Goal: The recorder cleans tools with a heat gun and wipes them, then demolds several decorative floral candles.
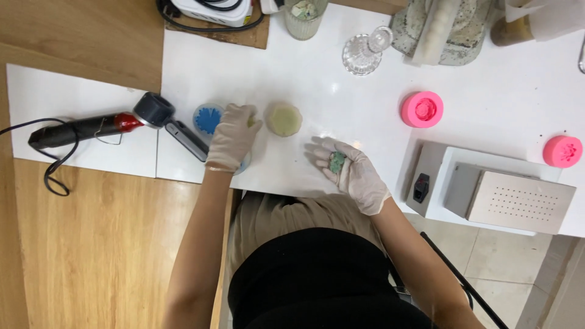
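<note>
Both hands wear pale gloves over the white table [304,79]. My left hand [233,135] rests palm down beside a round pale-green mould [284,119], its fingertips near a small greenish bit. It partly covers a clear dish with a blue star-shaped piece [208,118]. My right hand [350,170] lies palm up with fingers spread, and a small green lump [337,161] sits in the palm.
A black and red heat gun [97,125] lies at the left with its cord trailing. A dark phone [187,140] lies next to the dish. Two pink round moulds [421,109] [562,151], a glass stopper [364,52] and a grey box machine [493,189] stand to the right.
</note>
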